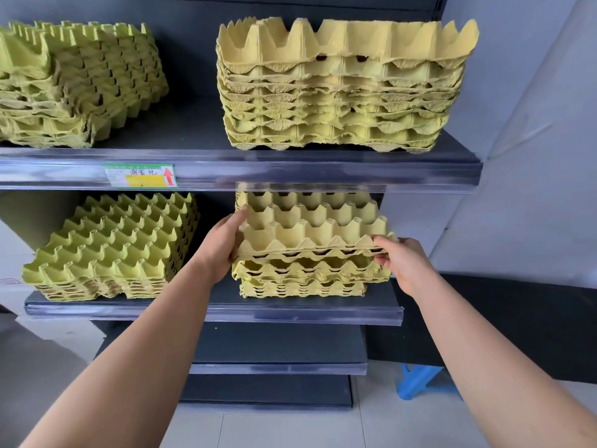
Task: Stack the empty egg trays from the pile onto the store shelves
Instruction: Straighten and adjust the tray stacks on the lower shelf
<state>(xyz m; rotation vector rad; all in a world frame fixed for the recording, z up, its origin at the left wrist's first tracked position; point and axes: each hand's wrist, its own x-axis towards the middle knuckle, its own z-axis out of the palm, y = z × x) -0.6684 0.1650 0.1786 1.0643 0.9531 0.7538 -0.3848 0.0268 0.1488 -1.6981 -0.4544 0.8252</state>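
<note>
Egg tray, yellow and empty, was held at the top of the right-hand stack on the middle shelf, clamped at both sides. Its left edge was gripped by the left hand, thumb laid over the rim and fingers tucked beneath. Its front right corner was pinched by the right hand between thumb and curled fingers. A thin dark gap was seen along the front edge, between this tray and those under it, and the lower trays of that stack were set slightly out of line. To the left on the same shelf, well apart, a 2nd stack of greener trays was placed at an angle. On the upper shelf, 2 more stacks were seen: a tall yellow stack directly above the hands and a greenish stack at the left, cut off by the frame. A price label with a red arrow was fixed to that shelf's front rail. Below, a bare bottom shelf was visible, and a blue stool was partly shown on the pale floor at the right.
</note>
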